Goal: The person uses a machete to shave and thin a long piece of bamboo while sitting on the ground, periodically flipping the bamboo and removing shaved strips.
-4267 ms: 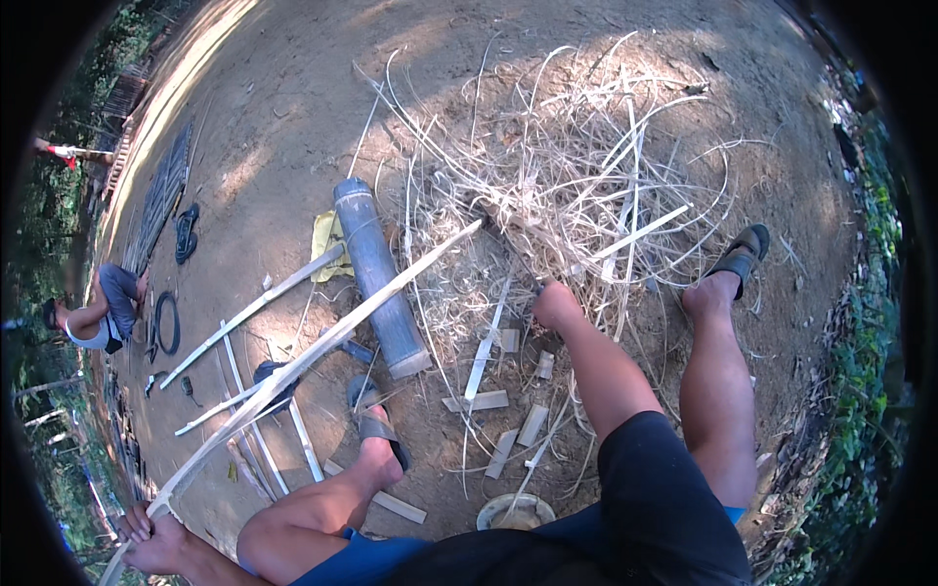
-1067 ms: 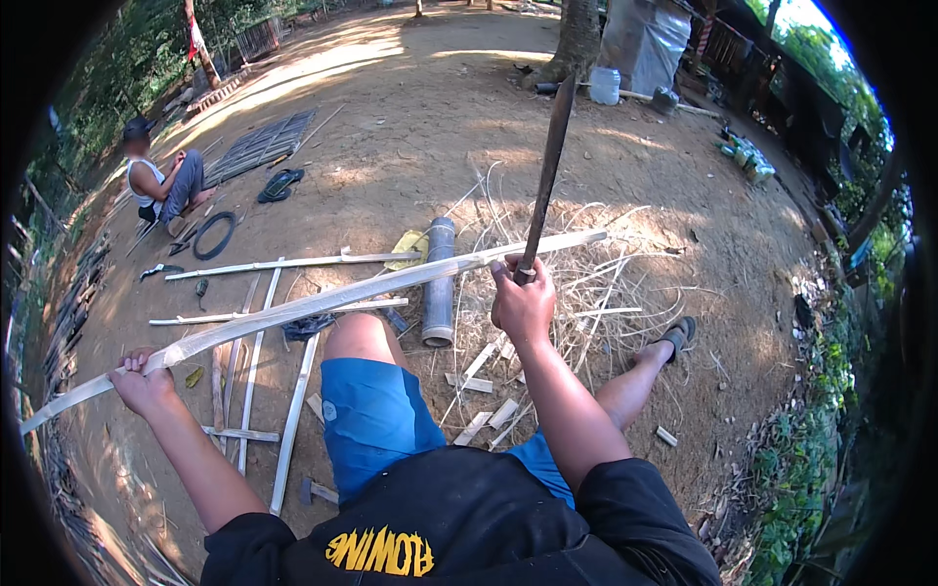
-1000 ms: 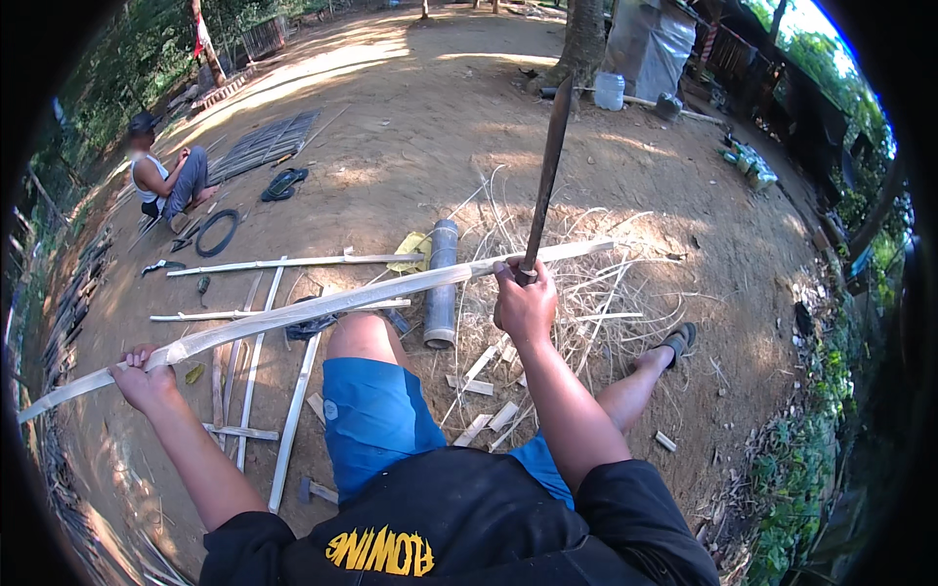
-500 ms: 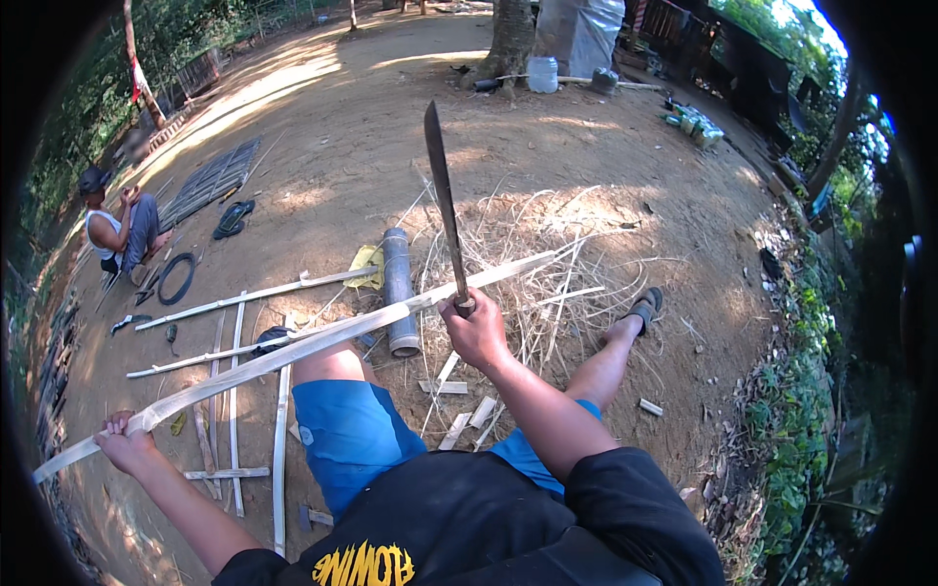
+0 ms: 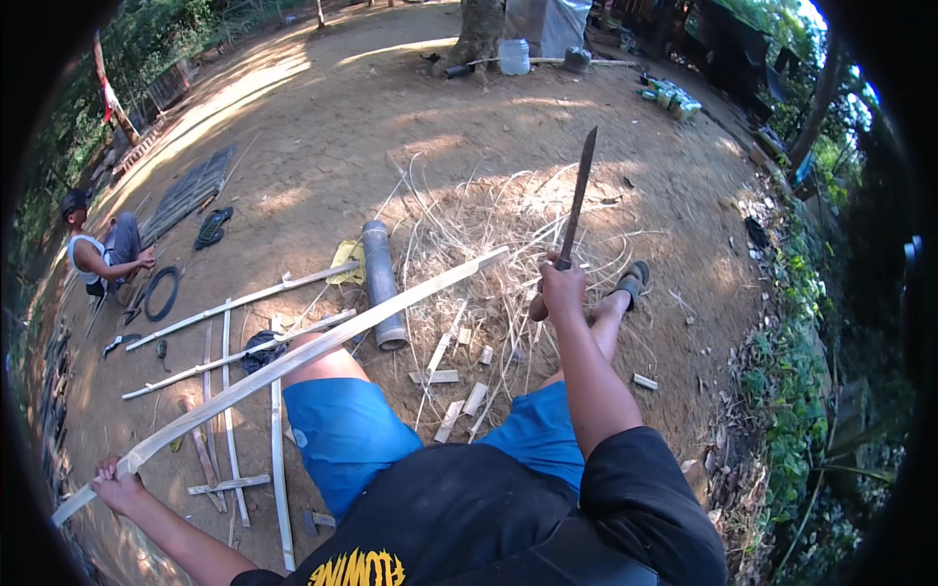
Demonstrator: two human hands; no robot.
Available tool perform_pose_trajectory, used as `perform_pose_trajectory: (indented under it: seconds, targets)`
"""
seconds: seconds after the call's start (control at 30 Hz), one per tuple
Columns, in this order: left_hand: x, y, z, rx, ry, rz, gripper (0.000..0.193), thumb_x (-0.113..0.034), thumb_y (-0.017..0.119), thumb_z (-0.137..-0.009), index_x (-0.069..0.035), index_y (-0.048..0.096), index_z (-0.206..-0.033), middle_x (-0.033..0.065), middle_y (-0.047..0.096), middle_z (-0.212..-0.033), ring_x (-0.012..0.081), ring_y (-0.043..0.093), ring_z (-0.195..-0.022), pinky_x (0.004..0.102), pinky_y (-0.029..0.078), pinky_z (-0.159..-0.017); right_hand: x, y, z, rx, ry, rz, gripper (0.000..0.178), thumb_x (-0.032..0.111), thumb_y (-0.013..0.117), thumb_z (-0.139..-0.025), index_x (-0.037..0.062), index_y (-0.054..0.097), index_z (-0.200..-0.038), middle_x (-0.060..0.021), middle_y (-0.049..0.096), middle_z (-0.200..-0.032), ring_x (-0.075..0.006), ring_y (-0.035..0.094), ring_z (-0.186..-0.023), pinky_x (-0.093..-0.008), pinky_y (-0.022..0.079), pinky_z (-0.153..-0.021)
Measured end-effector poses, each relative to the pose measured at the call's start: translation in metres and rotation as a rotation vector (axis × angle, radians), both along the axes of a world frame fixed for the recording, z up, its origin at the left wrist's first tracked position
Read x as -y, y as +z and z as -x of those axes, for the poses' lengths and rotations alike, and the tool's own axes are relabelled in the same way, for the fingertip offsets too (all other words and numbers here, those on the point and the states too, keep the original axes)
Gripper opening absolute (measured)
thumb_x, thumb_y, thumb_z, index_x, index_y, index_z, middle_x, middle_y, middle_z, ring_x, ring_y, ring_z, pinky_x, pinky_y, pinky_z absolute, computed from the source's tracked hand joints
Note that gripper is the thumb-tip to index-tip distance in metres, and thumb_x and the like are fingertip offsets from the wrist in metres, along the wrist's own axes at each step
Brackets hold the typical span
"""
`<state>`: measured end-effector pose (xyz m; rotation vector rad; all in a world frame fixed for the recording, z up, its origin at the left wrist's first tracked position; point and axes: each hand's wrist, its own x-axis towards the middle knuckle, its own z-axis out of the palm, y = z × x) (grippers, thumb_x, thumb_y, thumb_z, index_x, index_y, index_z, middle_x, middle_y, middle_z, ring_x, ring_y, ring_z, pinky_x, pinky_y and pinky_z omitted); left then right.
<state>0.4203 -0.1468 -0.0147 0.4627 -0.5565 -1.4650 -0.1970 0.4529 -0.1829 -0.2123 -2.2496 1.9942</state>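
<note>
A long pale bamboo strip slants across my thighs, from low at the left up to the middle. My left hand is closed round it near its lower left end. In my right hand is a machete, gripped by the handle with its dark blade pointing up and slightly right. The blade is apart from the strip's upper end. A dark grey cylinder, perhaps a bamboo section, lies beyond the strip. Curly shavings cover the ground beyond my knees.
Several pale strips lie on the ground at the left, and short cut pieces lie between my legs. Another person sits at the far left near a black coil. Plants edge the ground at the right.
My right hand has swung the machete away from the strip, to the right, and the blade now leans right. The strip's upper end has shifted left. The view has moved slightly.
</note>
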Motion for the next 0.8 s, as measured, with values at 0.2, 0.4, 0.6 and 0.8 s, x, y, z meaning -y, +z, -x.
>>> perform_pose_trajectory:
  seconds: [0.2, 0.4, 0.6, 0.8]
  targets:
    - [-0.007, 0.0, 0.009, -0.001, -0.106, 0.004, 0.056, -0.054, 0.027, -0.103, -0.008, 0.04, -0.073, 0.0025, 0.032, -0.059, 0.0157, 0.035, -0.052, 0.0291, 0.035, -0.047, 0.008, 0.003, -0.008, 0.112, 0.12, 0.028, 0.025, 0.018, 0.074, -0.085, 0.0014, 0.063, -0.101, -0.0022, 0.06, -0.071, -0.0104, 0.053, -0.048, -0.0259, 0.041, -0.044]
    - [-0.015, 0.009, -0.01, 0.054, 0.045, -0.013, 0.05, -0.05, 0.031, -0.103, -0.009, 0.04, -0.075, 0.0014, 0.036, -0.058, 0.0127, 0.036, -0.044, 0.0258, 0.037, -0.04, 0.035, -0.02, -0.001, 0.12, 0.205, -0.046, 0.026, 0.026, 0.071, -0.087, 0.0022, 0.064, -0.094, -0.0058, 0.061, -0.066, -0.0134, 0.053, -0.049, -0.0323, 0.041, -0.045]
    - [-0.083, 0.039, 0.091, -0.048, 0.139, -0.116, 0.039, -0.046, 0.043, -0.102, -0.011, 0.045, -0.085, -0.0026, 0.038, -0.062, 0.009, 0.035, -0.049, 0.024, 0.032, -0.043, -0.05, -0.091, 0.036, -0.052, 0.255, -0.368, 0.034, 0.029, 0.067, -0.091, -0.0041, 0.063, -0.096, -0.0146, 0.069, -0.083, -0.0245, 0.062, -0.069, -0.0373, 0.048, -0.064]
    - [-0.099, 0.042, 0.061, -0.061, 0.241, -0.147, 0.038, -0.047, 0.045, -0.102, -0.011, 0.046, -0.089, -0.0037, 0.037, -0.062, 0.0079, 0.035, -0.048, 0.0242, 0.031, -0.043, -0.025, -0.081, -0.029, 0.047, 0.315, -0.101, 0.029, 0.028, 0.063, -0.094, -0.0009, 0.058, -0.09, -0.0049, 0.053, -0.057, -0.0119, 0.043, -0.039, -0.0277, 0.032, -0.035]
